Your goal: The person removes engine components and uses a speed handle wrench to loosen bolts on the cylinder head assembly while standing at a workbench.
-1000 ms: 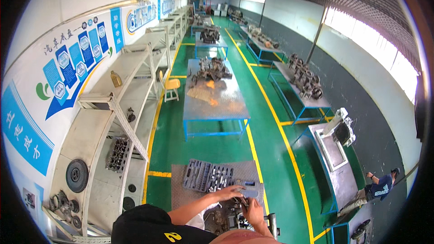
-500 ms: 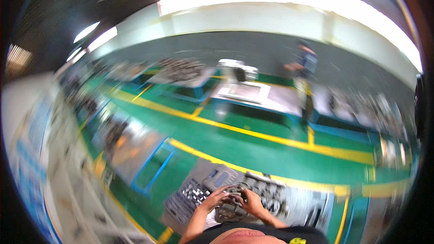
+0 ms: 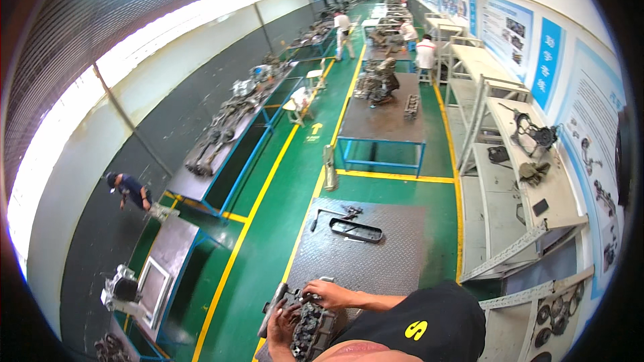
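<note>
Both my hands are low in the view, on a dark metal engine part (image 3: 314, 328) that looks like a cylinder head with rows of valve gear. My left hand (image 3: 280, 328) lies along its left side, with darkened fingers bent over the top. From the right, my right hand (image 3: 327, 293) reaches across its far end, fingers curled down and close to the left fingertips. Whatever is pinched between the fingers is too small and dark to make out. Beside the left hand, a long dark cover-like part (image 3: 274, 308) lies along the part's edge.
My hands work over a chequer-plate bench (image 3: 396, 248). On it lie an elongated black pan (image 3: 355, 230) and a bent-handled tool (image 3: 322, 215). Shelving (image 3: 500, 141) runs along the right. A machine (image 3: 123, 288) stands left; a person in dark clothes (image 3: 131, 191) is beyond it.
My view has swung right, from facing the window wall to looking down the aisle. Both hands remain close together over engine parts; their fingers have shifted.
</note>
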Tool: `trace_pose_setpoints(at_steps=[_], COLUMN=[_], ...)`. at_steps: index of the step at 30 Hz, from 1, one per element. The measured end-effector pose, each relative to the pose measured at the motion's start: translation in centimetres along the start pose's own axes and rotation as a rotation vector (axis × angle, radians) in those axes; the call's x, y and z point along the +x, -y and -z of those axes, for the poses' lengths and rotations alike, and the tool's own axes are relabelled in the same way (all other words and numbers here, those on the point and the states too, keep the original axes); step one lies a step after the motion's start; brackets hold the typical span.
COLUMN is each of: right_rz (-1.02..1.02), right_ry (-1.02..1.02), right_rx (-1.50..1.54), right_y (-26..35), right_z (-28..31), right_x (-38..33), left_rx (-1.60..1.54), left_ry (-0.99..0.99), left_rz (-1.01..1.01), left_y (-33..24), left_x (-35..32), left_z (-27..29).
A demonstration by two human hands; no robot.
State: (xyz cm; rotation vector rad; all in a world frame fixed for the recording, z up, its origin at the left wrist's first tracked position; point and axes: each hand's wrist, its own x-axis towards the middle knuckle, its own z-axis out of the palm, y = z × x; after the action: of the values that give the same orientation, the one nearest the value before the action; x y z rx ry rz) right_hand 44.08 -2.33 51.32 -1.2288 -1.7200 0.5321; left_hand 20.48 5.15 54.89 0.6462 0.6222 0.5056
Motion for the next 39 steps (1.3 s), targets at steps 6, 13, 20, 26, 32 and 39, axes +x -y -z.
trace_pose_setpoints(at_steps=[6,13,20,26,32,39], right_rz=[-0.302,-0.485,-0.44,-0.402,-0.345,-0.426], right_ry=[-0.338,-0.439,-0.509,-0.248,-0.066,-0.006], right_rx=[0.095,0.202,0.265,0.328,0.368,0.284], right_y=[1.2,4.9,9.0,16.4,20.2,25.2], right_z=[3.7,2.9,-4.1,-10.4,-18.1,-23.4], right_x=[-3.9,-5.8,-4.5,-1.7,-1.3,-1.0], left_rx=[0.31,0.542,0.557,0.562,0.271,0.207], left_ry=[0.049,0.199,0.067,-0.011,-0.112,-0.118], left_rz=[0.078,0.07,-0.157,-0.388,-0.164,-0.19], left_y=[0.2,1.2,1.9,0.4,-0.5,-1.6], left_x=[4.8,2.6,-4.5,-13.6,-22.0,-28.5], left_z=[-5.4,-8.6,-2.8,3.5,9.6,12.9])
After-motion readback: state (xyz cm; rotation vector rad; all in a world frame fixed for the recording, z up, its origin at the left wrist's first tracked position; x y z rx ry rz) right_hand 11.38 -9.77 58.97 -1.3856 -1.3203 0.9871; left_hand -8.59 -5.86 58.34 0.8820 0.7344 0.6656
